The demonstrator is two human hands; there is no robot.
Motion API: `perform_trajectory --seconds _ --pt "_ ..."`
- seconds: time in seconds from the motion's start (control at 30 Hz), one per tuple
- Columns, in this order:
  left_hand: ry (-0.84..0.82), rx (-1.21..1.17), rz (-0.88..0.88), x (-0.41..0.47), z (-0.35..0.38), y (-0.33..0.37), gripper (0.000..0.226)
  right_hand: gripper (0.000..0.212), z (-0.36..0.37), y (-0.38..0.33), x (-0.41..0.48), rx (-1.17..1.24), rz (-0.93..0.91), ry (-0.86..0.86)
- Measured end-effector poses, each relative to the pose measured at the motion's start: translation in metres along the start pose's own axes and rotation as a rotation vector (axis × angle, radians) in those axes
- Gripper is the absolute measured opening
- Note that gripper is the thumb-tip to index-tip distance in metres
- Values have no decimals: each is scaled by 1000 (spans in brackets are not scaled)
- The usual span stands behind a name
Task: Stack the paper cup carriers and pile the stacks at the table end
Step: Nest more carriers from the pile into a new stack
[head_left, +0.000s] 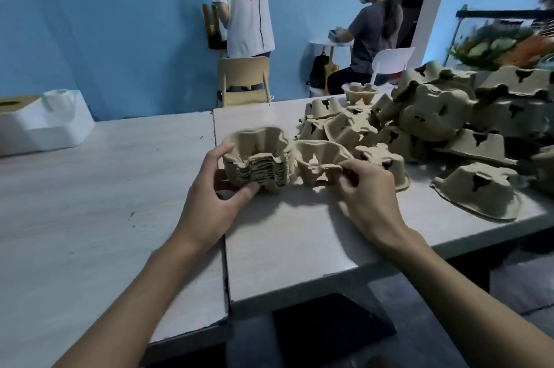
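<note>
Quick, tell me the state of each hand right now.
Left hand: grips the stack of nested carriers, thumb and fingers curled round it.
Right hand: pinches the rim of a single carrier beside the stack.

Nested brown carrier stack (257,162), upright

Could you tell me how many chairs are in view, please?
2: a tan chair just beyond the table, by the standing person, and a white chair under the seated person. Others may be hidden.
</note>
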State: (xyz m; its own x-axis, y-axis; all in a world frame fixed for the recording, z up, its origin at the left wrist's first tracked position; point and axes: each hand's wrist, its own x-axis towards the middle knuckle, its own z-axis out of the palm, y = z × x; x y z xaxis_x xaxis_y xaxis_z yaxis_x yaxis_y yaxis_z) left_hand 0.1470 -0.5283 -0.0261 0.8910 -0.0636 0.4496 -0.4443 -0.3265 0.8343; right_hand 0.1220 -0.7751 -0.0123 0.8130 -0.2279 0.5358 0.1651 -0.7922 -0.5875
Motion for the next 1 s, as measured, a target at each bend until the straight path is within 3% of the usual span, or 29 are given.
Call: perform_trajectory --seconds 0.3,0.47,0.57,0.73,0.9,1.0 --pt "40 55 36 -6 11 1 73 15 -23 -56 -3 105 -131 338" --pt "8 61 5 -6 13 0 74 14 8 -101 16 100 -154 232" --pt "18 -48 -22 -3 13 -5 90 14 23 -104 15 59 -157 132" --pt "-8 -10 -28 -5 11 -4 105 14 20 -92 12 2 -272 58" --pt "-45 12 -7 -3 9 -2 103 16 -1 -61 8 0 -331 72" --pt "-80 54 5 7 6 5 85 20 -13 -24 17 -192 -196 85"
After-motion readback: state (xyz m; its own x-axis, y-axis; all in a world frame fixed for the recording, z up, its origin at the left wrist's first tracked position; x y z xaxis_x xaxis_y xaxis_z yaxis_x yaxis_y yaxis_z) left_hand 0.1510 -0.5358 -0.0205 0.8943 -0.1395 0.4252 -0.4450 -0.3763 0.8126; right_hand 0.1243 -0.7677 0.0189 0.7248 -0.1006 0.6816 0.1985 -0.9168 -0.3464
